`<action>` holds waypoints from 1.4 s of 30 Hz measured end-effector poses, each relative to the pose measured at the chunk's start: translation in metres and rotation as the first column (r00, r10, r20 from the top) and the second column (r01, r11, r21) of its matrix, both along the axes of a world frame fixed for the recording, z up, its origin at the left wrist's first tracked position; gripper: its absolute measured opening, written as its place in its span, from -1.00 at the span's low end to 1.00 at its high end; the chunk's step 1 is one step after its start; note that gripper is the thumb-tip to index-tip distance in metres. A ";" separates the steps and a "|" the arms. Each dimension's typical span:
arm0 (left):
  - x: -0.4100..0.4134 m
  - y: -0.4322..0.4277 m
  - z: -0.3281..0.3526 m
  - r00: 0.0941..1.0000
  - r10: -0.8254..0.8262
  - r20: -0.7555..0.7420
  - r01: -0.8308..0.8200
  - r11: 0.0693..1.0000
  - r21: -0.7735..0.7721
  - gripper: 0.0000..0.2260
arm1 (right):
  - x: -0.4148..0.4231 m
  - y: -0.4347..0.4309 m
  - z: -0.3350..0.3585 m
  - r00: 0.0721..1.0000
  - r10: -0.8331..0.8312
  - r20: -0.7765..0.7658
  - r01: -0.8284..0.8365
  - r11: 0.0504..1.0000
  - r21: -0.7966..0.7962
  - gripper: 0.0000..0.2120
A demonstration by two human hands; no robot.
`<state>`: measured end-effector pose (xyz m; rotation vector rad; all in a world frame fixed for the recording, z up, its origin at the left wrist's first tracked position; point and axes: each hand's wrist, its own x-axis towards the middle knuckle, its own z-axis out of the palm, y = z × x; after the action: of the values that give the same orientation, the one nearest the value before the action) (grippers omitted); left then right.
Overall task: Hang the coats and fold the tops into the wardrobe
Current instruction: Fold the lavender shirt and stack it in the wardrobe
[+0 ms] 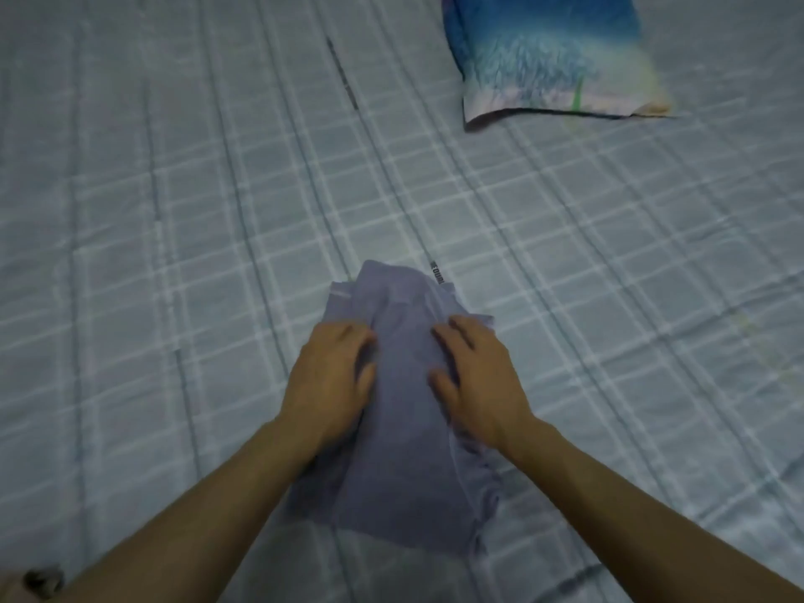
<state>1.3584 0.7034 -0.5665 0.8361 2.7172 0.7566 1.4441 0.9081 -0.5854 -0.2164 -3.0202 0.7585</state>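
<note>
A purple top point(404, 463) lies bunched on the checked bed sheet point(174, 254), well apart from the pillow point(552, 58). The left hand point(330, 380) and right hand point(478, 380) rest on it with bent fingers. Blur hides whether they grip or only press.

Blue-green printed pillow point(552, 58): top cut by frame edge. Black tag point(436, 275) on crumpled lilac fabric top point(409, 428): lettering too small. Left hand point(330, 380): fingertips buried in folds. Grey-brown blob point(43, 581), bottom-left frame corner: unidentifiable.
</note>
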 end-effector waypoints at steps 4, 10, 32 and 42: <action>0.035 -0.013 -0.041 0.942 -0.329 -0.068 0.290 0.897 -0.334 -0.46 | 0.018 -0.012 -0.045 0.978 0.174 0.114 -0.192 0.967 0.170 -0.27; 0.027 -0.039 -0.085 0.928 -0.370 -0.049 0.316 0.848 -0.426 -0.36 | 0.013 -0.004 -0.070 0.975 0.199 0.095 -0.215 0.954 0.210 -0.24; 0.079 -0.072 -0.068 0.798 -0.519 -0.305 0.476 0.854 -0.210 -0.82 | 0.127 -0.073 -0.054 0.983 0.099 -0.157 -0.074 0.985 0.157 -0.51; 0.120 -0.106 -0.018 0.863 -0.494 -0.108 0.492 0.869 -0.046 -0.84 | 0.161 -0.065 0.010 0.962 0.219 0.161 -0.207 0.975 -0.084 -0.81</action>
<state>1.4787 0.5973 -0.5841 1.5324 2.4167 0.5794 1.6054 0.8432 -0.5755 0.0486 -3.2194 0.9009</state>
